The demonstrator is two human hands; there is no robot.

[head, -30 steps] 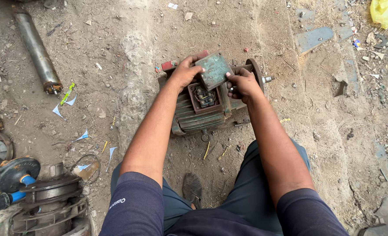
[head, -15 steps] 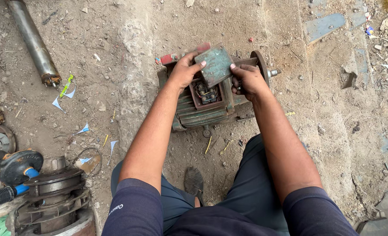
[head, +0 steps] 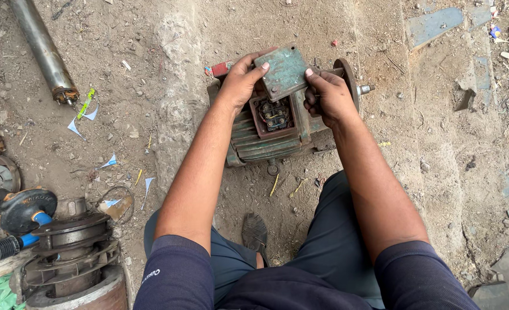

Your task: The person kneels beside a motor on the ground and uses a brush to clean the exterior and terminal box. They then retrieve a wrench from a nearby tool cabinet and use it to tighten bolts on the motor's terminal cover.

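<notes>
The old green electric motor [head: 268, 138] lies on the dirt ground [head: 151, 86], looking heavy and rigid. Over its open terminal box [head: 274, 116], the flat metal cover plate [head: 283, 72] seems stiff, light, best gripped by its edges. Left hand [head: 243, 80] and right hand [head: 326, 95] have fingers closed on opposite edges.

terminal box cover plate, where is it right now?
Head view, upper centre: the green cover plate is held between the left hand and right hand, just above the motor's open terminal box.

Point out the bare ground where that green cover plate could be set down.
Bare dirt lies right of the motor, past its shaft, and left of it toward the steel pipe. Both hands hold the cover plate. Crowded: the metal parts at lower left.
</notes>
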